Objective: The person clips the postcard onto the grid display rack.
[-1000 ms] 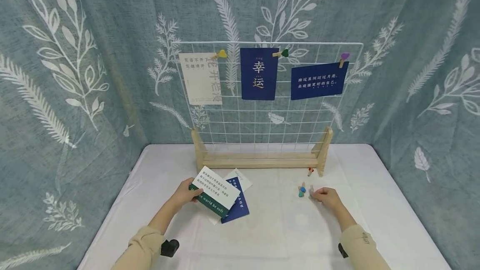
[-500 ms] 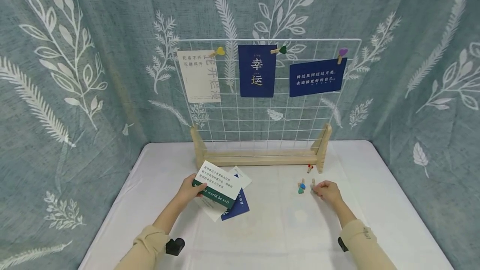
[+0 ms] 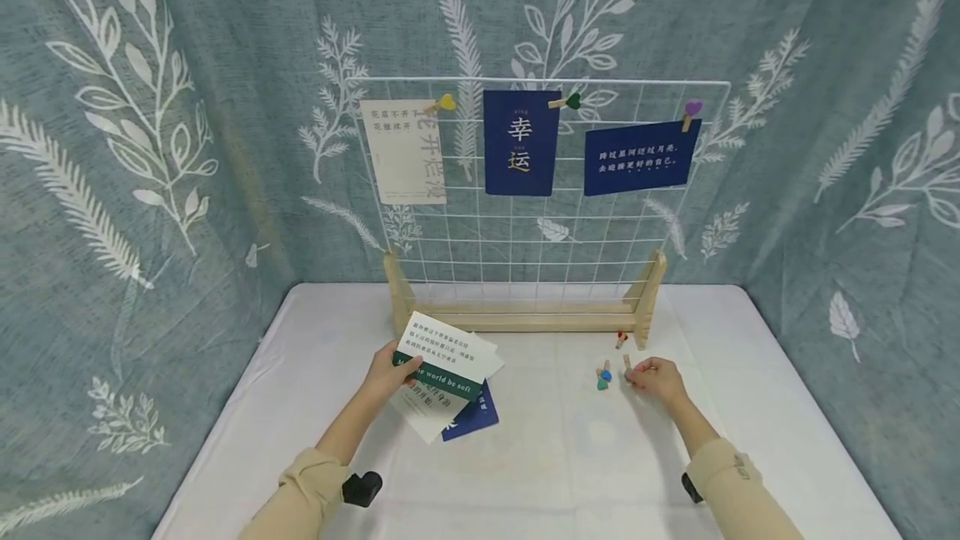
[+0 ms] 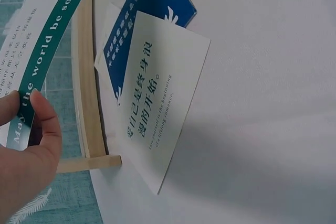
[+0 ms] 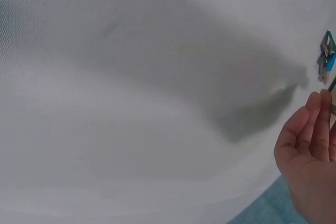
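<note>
My left hand (image 3: 388, 373) pinches the edge of a white card with a green band (image 3: 442, 348), thumb on top, held above the other cards. Below it a cream card (image 4: 163, 93) overlaps a blue card (image 3: 476, 419), and a further white card (image 3: 489, 347) shows only in part. My right hand (image 3: 660, 380) pinches a small wooden clothespin (image 3: 627, 365) near the table, its far end sticking up past the fingertips. In the right wrist view that hand is at the right edge and the clothespin is mostly cut off. Beside it lie blue and green clothespins (image 3: 603, 377).
A white wire grid rack (image 3: 525, 261) on a wooden stand (image 3: 525, 323) is at the back. Clothespins hold a cream card (image 3: 397, 161), an upright blue card (image 3: 520, 182) and a tilted blue card (image 3: 637, 177) on it. A red clothespin (image 3: 621, 340) lies near the stand's right foot.
My left hand has moved up and right with the green-banded card, uncovering more of the cream card below. My right hand has risen slightly, with the clothespin now pointing up.
</note>
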Available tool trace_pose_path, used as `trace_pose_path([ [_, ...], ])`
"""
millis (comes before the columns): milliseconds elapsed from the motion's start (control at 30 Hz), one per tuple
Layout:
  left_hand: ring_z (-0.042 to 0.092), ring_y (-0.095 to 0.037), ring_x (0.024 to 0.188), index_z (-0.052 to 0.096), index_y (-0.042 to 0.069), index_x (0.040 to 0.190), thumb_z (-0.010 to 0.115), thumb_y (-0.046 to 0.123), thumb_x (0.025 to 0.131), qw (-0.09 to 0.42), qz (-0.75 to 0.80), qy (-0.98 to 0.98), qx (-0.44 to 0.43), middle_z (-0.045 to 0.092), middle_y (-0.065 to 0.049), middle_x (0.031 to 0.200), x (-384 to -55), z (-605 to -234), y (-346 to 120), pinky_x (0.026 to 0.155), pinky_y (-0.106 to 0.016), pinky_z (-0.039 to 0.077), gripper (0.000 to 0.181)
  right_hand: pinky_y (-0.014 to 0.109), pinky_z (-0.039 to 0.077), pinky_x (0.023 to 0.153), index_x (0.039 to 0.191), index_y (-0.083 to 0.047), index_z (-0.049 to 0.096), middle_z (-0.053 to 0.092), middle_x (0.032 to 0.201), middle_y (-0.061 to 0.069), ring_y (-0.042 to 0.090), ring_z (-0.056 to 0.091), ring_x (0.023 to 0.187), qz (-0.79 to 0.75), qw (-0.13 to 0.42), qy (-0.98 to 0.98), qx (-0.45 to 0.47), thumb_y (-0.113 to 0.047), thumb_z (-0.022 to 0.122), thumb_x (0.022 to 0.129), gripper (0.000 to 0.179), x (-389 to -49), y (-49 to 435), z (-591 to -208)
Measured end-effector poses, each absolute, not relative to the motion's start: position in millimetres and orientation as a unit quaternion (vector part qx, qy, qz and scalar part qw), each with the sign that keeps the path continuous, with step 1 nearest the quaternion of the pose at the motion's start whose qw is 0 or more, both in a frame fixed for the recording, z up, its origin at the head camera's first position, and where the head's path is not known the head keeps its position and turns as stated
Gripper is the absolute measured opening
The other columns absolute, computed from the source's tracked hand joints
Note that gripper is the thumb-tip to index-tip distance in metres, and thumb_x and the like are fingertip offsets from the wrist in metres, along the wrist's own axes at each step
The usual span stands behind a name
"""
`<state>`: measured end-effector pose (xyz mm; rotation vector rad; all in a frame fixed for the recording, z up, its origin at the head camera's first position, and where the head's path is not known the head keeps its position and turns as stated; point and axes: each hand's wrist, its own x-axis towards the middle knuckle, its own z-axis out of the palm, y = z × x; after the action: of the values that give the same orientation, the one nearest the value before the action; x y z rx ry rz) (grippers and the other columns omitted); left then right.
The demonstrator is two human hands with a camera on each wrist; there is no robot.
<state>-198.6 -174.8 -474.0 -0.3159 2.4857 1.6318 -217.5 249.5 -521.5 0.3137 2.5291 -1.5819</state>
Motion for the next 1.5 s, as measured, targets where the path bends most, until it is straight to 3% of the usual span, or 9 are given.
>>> trace_pose_path([
  [633, 0.054, -0.007, 0.065, 0.045, -0.005, 0.128, 0.053, 0.005, 0.094, 0.071, 0.597, 0.790, -0.118, 0.061, -0.017, 0.102, -207, -471, -175, 0.065, -0.017, 0.049, 0.036, 0.013, 0.046, 0.054, 0.089, 0.010, 0.057, 0.062, 0.063, -0.007, 0.002, 0.055, 0.058, -0.537, 0.062, 0.838, 0.077, -0.001, 0.061, 0.086, 0.013, -220, 235, -514],
  [967, 0.055, -0.005, 0.067, 0.043, -0.004, 0.130, 0.053, 0.005, 0.094, 0.073, 0.608, 0.782, -0.119, 0.060, -0.019, 0.108, -207, -465, -178, 0.069, -0.018, 0.052, 0.038, 0.016, 0.050, 0.057, 0.086, 0.012, 0.058, 0.068, 0.069, 0.003, 0.002, 0.058, 0.060, -0.571, 0.033, 0.820, 0.029, -0.007, 0.066, 0.084, 0.021, -221, 231, -519],
  [1100, 0.055, -0.005, 0.068, 0.044, -0.004, 0.130, 0.054, 0.004, 0.094, 0.070, 0.616, 0.777, -0.109, 0.059, -0.021, 0.111, -208, -463, -177, 0.067, -0.016, 0.051, 0.039, 0.015, 0.051, 0.058, 0.081, 0.006, 0.061, 0.068, 0.069, 0.000, 0.002, 0.060, 0.061, -0.628, 0.006, 0.778, -0.029, -0.012, 0.070, 0.083, 0.021, -227, 232, -532],
  [1267, 0.056, -0.004, 0.070, 0.042, -0.003, 0.132, 0.053, 0.004, 0.094, 0.070, 0.623, 0.772, -0.102, 0.057, -0.025, 0.117, -209, -462, -177, 0.067, -0.014, 0.050, 0.040, 0.013, 0.051, 0.063, 0.087, 0.015, 0.058, 0.067, 0.070, -0.002, -0.001, 0.059, 0.063, -0.607, 0.010, 0.794, 0.024, -0.004, 0.064, 0.085, 0.020, -224, 217, -519],
  [1500, 0.057, -0.003, 0.073, 0.042, -0.003, 0.133, 0.053, 0.003, 0.094, 0.065, 0.640, 0.759, -0.104, 0.056, -0.024, 0.119, -208, -460, -177, 0.068, -0.014, 0.051, 0.041, 0.011, 0.051, 0.065, 0.094, 0.019, 0.056, 0.064, 0.069, -0.010, -0.003, 0.058, 0.063, -0.613, 0.008, 0.789, 0.027, 0.001, 0.062, 0.087, 0.020, -223, 198, -509],
])
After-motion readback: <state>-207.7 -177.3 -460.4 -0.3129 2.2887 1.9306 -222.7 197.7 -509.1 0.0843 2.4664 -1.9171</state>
